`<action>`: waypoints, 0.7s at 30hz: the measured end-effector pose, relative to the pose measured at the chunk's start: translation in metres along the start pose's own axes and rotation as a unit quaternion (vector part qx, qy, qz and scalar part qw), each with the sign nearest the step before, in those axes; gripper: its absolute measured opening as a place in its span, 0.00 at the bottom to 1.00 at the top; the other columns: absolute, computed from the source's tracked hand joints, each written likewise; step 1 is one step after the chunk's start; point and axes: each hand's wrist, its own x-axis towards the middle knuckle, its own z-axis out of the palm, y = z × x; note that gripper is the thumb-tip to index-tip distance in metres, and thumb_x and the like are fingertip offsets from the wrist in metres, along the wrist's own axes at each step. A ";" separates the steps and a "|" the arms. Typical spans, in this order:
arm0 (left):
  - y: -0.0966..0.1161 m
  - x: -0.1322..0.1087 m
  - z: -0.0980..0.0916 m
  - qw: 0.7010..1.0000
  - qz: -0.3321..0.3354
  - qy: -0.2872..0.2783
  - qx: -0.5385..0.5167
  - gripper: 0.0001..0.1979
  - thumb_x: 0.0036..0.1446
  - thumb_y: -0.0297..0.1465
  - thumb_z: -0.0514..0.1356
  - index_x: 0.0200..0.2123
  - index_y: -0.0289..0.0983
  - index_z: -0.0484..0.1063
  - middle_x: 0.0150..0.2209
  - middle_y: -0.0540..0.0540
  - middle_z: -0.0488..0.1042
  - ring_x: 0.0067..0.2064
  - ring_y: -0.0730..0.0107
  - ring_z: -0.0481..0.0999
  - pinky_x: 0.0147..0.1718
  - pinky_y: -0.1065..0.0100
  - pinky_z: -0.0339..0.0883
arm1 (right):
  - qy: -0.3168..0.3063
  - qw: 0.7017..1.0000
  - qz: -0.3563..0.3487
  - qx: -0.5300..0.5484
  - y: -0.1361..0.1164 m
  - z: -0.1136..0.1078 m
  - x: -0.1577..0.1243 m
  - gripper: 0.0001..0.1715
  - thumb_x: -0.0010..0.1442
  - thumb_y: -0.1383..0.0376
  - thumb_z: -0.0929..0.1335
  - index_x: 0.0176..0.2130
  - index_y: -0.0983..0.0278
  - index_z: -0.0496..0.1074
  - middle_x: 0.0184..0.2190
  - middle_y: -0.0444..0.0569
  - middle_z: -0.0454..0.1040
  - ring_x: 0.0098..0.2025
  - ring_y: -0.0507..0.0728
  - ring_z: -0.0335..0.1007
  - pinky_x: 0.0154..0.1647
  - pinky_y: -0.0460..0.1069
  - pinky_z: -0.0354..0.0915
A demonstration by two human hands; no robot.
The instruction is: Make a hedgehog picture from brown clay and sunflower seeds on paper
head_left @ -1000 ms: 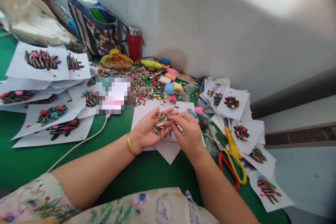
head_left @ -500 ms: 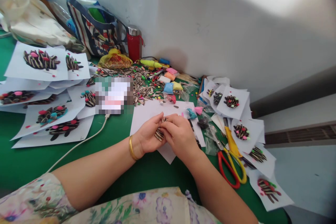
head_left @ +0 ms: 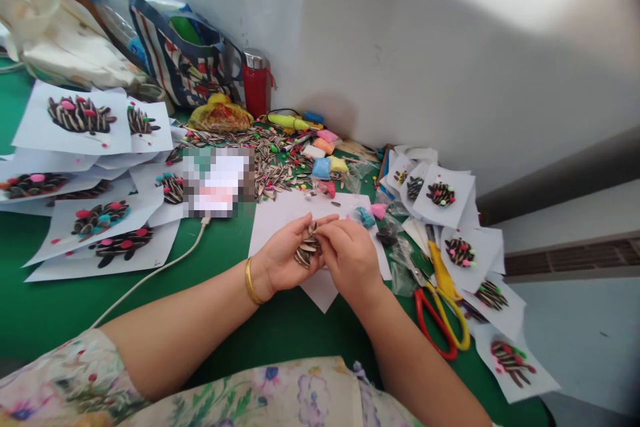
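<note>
A small pile of sunflower seeds sits right in the palm of the left hand, and that hand is cupped, palm up, cradling the lot above the middle of the table! In from the other side comes the right hand, thumb and forefinger drawn narrow at the pile's edge; whether a seed is gripped between them, I cannot tell. A gold bangle circles the left wrist. Directly below, white paper lies on the green top, one corner pointing to the near edge. Beyond it, loose seeds scatter towards the far edge, mixed with coloured beads, and a blue packet lies beside them. At that far edge, against the wall, stand a red bottle and a striped tote bag. Over to the left side, overlapping sheets carry seed pictures dotted pink and red. Along the right edge, more seed cards run down towards the near right corner, with scissors, red and yellow in the handles, lying just beside them.
</note>
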 end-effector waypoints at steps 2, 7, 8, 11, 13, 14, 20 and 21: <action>0.000 -0.001 0.002 1.000 0.003 0.007 0.000 0.21 0.71 0.33 0.45 0.57 0.29 0.69 0.31 0.43 0.79 0.31 0.68 0.80 0.30 0.71 0.73 | 0.007 1.000 -0.004 -0.003 0.002 0.000 -0.001 0.13 0.67 0.68 0.63 0.45 0.62 0.75 0.43 0.51 0.77 0.45 0.59 0.71 0.46 0.54 0.64; 0.001 0.000 -0.001 1.000 0.009 0.012 0.000 0.19 0.70 0.32 0.48 0.56 0.31 0.70 0.31 0.45 0.79 0.25 0.73 0.77 0.23 0.74 0.70 | -0.023 0.999 -0.015 -0.030 -0.003 -0.002 0.000 0.11 0.67 0.65 0.65 0.45 0.58 0.78 0.38 0.49 0.76 0.42 0.57 0.69 0.44 0.53 0.61; 0.001 0.001 -0.003 1.000 0.009 0.012 0.006 0.18 0.69 0.32 0.48 0.55 0.31 0.70 0.31 0.45 0.78 0.24 0.74 0.76 0.22 0.75 0.69 | -0.035 0.998 -0.019 -0.040 -0.005 -0.003 0.001 0.11 0.67 0.64 0.66 0.44 0.57 0.78 0.36 0.48 0.75 0.41 0.57 0.69 0.43 0.53 0.60; 0.000 0.003 -0.007 1.000 0.007 0.016 0.018 0.18 0.69 0.33 0.50 0.53 0.32 0.72 0.31 0.45 0.78 0.24 0.75 0.76 0.21 0.76 0.67 | -0.065 0.995 -0.027 -0.068 -0.009 -0.004 0.002 0.09 0.66 0.64 0.67 0.41 0.58 0.79 0.34 0.48 0.74 0.40 0.57 0.66 0.43 0.53 0.58; -0.001 0.003 -0.007 1.000 0.005 0.015 0.019 0.17 0.69 0.33 0.50 0.51 0.32 0.73 0.31 0.44 0.78 0.24 0.75 0.75 0.21 0.77 0.67 | -0.077 0.994 -0.028 -0.075 -0.011 -0.004 0.003 0.09 0.66 0.65 0.67 0.40 0.59 0.79 0.35 0.48 0.74 0.41 0.57 0.66 0.43 0.53 0.57; -0.002 0.003 -0.007 1.000 0.003 0.013 0.020 0.17 0.69 0.33 0.49 0.50 0.31 0.74 0.30 0.44 0.78 0.23 0.75 0.75 0.21 0.77 0.67 | -0.082 0.993 -0.028 -0.076 -0.011 -0.004 0.003 0.09 0.66 0.65 0.67 0.40 0.59 0.79 0.35 0.48 0.75 0.41 0.57 0.66 0.43 0.53 0.57; -0.003 0.002 -0.007 0.999 -0.006 0.014 0.040 0.17 0.69 0.34 0.49 0.48 0.32 0.75 0.27 0.45 0.78 0.24 0.72 0.77 0.22 0.74 0.68 | -0.088 0.995 -0.019 -0.047 -0.011 -0.001 0.002 0.10 0.67 0.66 0.64 0.39 0.61 0.77 0.38 0.50 0.75 0.44 0.58 0.67 0.45 0.53 0.59; -0.002 0.002 -0.007 0.999 -0.005 0.011 0.040 0.17 0.69 0.33 0.49 0.49 0.32 0.74 0.29 0.44 0.79 0.25 0.72 0.77 0.23 0.74 0.69 | -0.081 0.996 -0.015 -0.039 -0.011 -0.001 0.002 0.10 0.67 0.67 0.64 0.39 0.62 0.76 0.38 0.50 0.76 0.44 0.59 0.67 0.45 0.53 0.59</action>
